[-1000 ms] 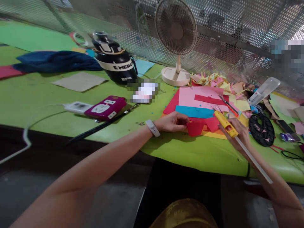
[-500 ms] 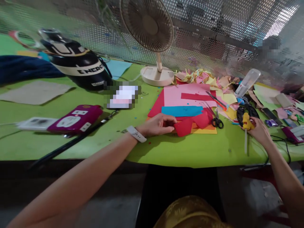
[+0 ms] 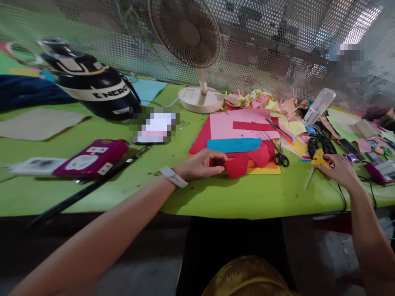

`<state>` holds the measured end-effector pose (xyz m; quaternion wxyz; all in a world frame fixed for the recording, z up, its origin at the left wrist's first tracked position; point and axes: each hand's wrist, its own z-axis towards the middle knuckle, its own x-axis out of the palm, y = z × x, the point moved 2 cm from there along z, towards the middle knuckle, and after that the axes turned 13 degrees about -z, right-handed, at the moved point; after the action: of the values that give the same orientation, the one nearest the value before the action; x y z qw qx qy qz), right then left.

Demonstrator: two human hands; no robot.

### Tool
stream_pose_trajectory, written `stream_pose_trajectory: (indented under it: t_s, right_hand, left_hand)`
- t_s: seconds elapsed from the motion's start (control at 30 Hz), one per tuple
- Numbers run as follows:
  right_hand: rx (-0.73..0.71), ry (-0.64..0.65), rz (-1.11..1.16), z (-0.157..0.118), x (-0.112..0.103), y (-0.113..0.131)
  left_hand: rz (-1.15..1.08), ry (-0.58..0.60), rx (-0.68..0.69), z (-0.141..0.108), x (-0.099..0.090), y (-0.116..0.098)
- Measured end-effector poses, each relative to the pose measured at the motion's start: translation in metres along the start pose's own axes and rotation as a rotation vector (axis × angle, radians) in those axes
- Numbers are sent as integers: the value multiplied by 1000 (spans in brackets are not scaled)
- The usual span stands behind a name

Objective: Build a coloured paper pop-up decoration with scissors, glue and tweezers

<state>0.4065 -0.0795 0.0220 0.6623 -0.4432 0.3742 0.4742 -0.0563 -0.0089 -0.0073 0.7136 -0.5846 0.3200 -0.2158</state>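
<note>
My left hand (image 3: 200,165), with a white band at the wrist, pinches the left edge of a red paper cutout (image 3: 237,167) between thumb and fingers. My right hand (image 3: 343,170) grips a yellow glue gun (image 3: 318,158), and a pale glue stick (image 3: 309,179) pokes out of it toward the front of the table. Under and behind the cutout lie a blue paper strip (image 3: 233,144), pink paper (image 3: 225,119), and red and orange sheets. Black-handled scissors (image 3: 281,159) rest between my hands, nearer the cutout. An orange-and-black cutter (image 3: 282,131) lies across the pink sheet's right edge.
A fan (image 3: 200,98) stands at the back, with paper scraps (image 3: 259,100) beside it. To the left are a large black jug (image 3: 101,92), a phone (image 3: 157,127) and a purple power strip (image 3: 92,158). A clear bottle (image 3: 319,107) leans behind a black palette (image 3: 321,144).
My right hand has turned the glue gun, so its glue stick now slants down and left instead of hanging straight. My left hand keeps its pinch on the red cutout. The view has shifted slightly.
</note>
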Motion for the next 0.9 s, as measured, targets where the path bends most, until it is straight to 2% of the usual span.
stream_pose_trajectory:
  t_s: [0.07,0.2,0.3,0.4,0.53,0.67,0.77,0.9]
  right_hand:
    - [-44,-40,29,6,-13,25]
    - [-198,-31,230,28,-30,97]
    - [-249,41,230,48,-27,144]
    - [-265,82,121,64,-16,170]
    - [-244,117,64,73,-5,175]
    - [-110,91,183,75,-13,164]
    - [-33,-55,345,76,-32,154]
    - [-36,-261,533,83,-58,154]
  left_hand:
    - [16,2,-14,0,-1,0]
    - [40,-48,-50,-2,-3,-1]
    - [29,-39,-55,-3,-4,-3]
    - [-4,-7,-41,-3,-2,-3]
    - [-50,-5,-33,-2,0,2]
    - [-50,14,-26,-1,0,1]
    - [-45,13,-41,-2,-1,1]
    - [-40,-1,-57,-3,-3,4]
